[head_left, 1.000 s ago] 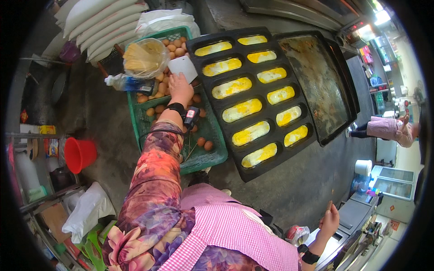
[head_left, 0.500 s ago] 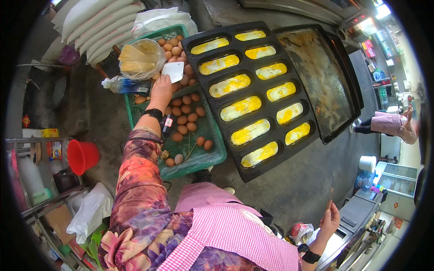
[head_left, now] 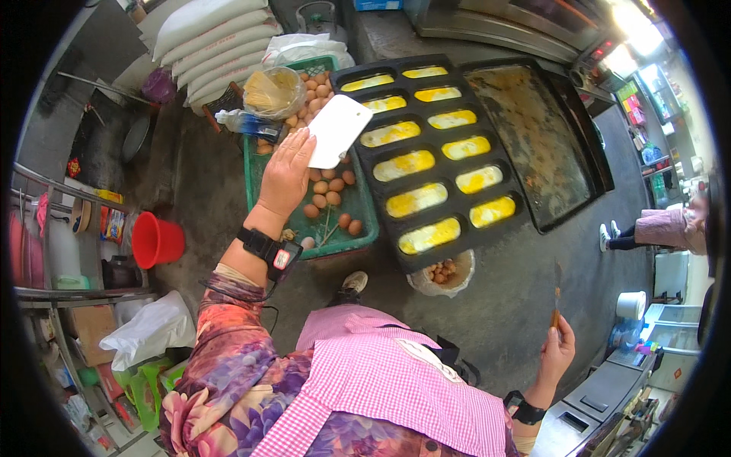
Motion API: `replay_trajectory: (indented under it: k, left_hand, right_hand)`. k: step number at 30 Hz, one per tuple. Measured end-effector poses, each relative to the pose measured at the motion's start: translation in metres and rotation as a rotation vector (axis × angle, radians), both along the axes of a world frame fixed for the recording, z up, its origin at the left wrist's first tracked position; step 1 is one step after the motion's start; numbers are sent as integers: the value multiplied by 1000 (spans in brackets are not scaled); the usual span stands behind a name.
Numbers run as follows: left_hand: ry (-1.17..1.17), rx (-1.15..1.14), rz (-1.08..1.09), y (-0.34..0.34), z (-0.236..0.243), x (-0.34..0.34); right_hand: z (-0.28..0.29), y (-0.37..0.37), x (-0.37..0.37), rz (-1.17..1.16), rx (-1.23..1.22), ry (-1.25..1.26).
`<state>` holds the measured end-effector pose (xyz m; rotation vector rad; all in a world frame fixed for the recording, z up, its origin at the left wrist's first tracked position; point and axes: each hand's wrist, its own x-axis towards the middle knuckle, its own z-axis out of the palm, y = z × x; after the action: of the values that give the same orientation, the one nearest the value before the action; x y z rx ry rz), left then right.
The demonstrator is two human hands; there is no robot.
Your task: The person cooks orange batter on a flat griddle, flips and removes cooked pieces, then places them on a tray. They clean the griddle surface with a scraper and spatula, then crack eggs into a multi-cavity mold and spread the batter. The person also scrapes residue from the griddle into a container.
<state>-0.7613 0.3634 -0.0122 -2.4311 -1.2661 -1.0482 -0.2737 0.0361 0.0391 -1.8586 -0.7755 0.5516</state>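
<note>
My left hand (head_left: pixel 285 175) grips a white flat scraper (head_left: pixel 341 129), raised over the right side of a green crate (head_left: pixel 365 239) of brown eggs (head_left: pixel 335 185). Just right of the scraper is a black mould tray (head_left: pixel 445 174). Its long oval wells, in two columns, hold yellow and white egg. Off to the right, my right hand (head_left: pixel 558 352) is closed around the wooden handle of a thin-bladed tool (head_left: pixel 557 297), a narrow knife or spatula, pointing away from me. The scraper covers some of the eggs.
A dark flat baking tray (head_left: pixel 525 126) lies right of the moulds. Below them stands a lined bucket (head_left: pixel 467 268) with brown shells. A bag of thin sticks (head_left: pixel 266 95) and a bottle (head_left: pixel 245 123) rest on the crate. There are a red bucket (head_left: pixel 158 240), sacks (head_left: pixel 217 42) and another person (head_left: pixel 666 227).
My left hand has lifted the scraper off the eggs and brought it nearer the mould tray. The view has shifted, and the lined bucket now shows. My right hand still holds the thin tool.
</note>
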Motion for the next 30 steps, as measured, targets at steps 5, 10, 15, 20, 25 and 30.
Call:
replay_trajectory:
  k: [5,10,15,20,25,30]
  left_hand:
    - [-148,55,-160,-83,47,88]
    - [-221,59,-347,-150,72,183]
    - [-226,123,-474,-198,91,267]
    - [-139,206,-662,-214,108,331]
    - [-199,190,-864,-207,106,395]
    - [-232,197,-936,-185,103,458]
  right_hand:
    - [17,-63,33,-24,71,20]
    - [36,-138,69,-70,133,21]
    - [45,-189,102,-95,132,23]
    - [44,-193,128,-88,186,-57]
    - [49,-162,161,25,229,-267]
    - [69,-121,208,107,222,-486]
